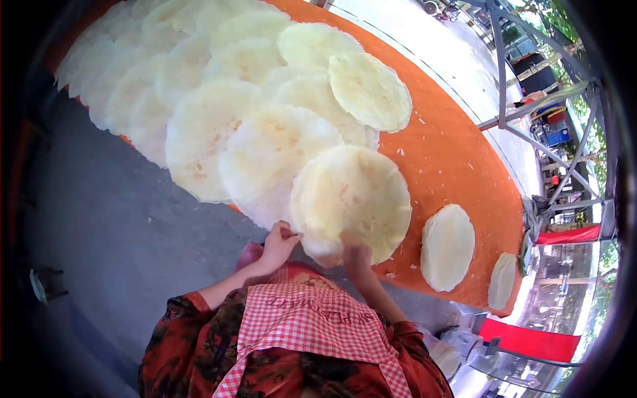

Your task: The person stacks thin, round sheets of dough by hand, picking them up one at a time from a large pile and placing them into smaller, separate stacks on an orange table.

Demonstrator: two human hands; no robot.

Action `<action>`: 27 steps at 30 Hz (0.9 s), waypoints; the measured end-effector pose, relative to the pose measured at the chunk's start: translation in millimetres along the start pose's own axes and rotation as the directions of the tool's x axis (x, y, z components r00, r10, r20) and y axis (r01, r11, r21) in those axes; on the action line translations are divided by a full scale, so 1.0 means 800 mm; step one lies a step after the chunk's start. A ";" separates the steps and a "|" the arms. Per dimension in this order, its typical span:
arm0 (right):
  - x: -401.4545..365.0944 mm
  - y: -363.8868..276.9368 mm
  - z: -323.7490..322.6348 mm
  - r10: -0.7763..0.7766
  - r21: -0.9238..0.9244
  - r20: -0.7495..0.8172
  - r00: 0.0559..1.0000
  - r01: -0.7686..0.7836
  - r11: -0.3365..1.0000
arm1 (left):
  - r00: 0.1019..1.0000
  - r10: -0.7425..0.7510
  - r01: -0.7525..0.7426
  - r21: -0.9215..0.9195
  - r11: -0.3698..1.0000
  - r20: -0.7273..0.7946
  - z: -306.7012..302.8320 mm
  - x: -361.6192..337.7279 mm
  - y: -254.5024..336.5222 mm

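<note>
A round, pale, thin flatbread with light brown spots lies at the near edge of the table, over other flatbreads. My left hand is closed in a pinch at the near left edge of this flatbread. Motion smears my right hand, which is over the flatbread's near edge, its fingers indistinct. Just left of it, a wide sheet of overlapping thin flatbreads spreads away from me.
An orange tabletop carries the bread and some white crumbs. Toward the right stand a thick stack of flatbreads and a smaller stack. Metal frame bars rise beyond the table. Grey floor lies to the left.
</note>
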State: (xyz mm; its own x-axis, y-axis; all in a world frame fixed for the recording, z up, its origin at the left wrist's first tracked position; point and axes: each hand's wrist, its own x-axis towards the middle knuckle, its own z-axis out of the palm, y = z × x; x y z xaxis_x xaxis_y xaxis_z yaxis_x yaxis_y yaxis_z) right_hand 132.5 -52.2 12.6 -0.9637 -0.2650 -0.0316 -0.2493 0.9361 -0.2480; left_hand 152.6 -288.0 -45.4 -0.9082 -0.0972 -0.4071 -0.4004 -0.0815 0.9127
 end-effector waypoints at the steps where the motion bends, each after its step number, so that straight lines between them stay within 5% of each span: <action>1: 0.002 0.002 0.003 0.001 0.006 -0.039 0.999 -0.001 1.000 | 0.997 -0.059 0.062 -0.079 0.995 0.041 0.002 -0.001 0.005; 7: 0.007 -0.043 -0.016 -0.019 -0.008 -0.220 0.975 0.018 1.000 | 0.925 -0.321 0.363 -0.225 0.904 0.205 0.017 -0.011 0.037; 9: 0.001 -0.061 0.010 -0.115 -0.068 -0.278 0.954 0.100 0.993 | 0.923 -0.320 0.368 -0.244 0.897 0.213 0.020 -0.007 0.028; 13: -0.012 -0.083 0.028 -0.024 -0.032 -0.325 0.945 0.014 0.999 | 0.920 -0.307 0.370 -0.284 0.884 0.242 0.019 -0.017 0.036; 16: -0.005 -0.071 0.026 0.004 -0.025 -0.155 0.988 -0.008 1.000 | 0.920 -0.269 0.351 -0.296 0.888 0.286 0.018 -0.019 0.047; 20: -0.005 -0.087 0.013 -0.133 0.083 -0.163 0.978 0.148 0.986 | 0.879 -0.292 0.433 -0.375 0.820 0.377 0.007 -0.006 0.044; 27: 0.036 -0.131 0.032 0.253 0.045 -0.047 0.966 -0.251 0.967 | 0.750 -0.245 0.483 -0.255 0.838 0.614 -0.016 0.023 0.074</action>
State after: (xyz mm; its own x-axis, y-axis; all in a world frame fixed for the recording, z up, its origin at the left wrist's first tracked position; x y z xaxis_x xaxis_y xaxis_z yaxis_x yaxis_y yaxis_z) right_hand 133.3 -164.0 12.8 -0.9988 -0.0087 -0.0479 0.0049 0.9613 -0.2755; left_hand 113.4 -307.6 0.5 -0.6576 0.5566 -0.5077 -0.7430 -0.3678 0.5592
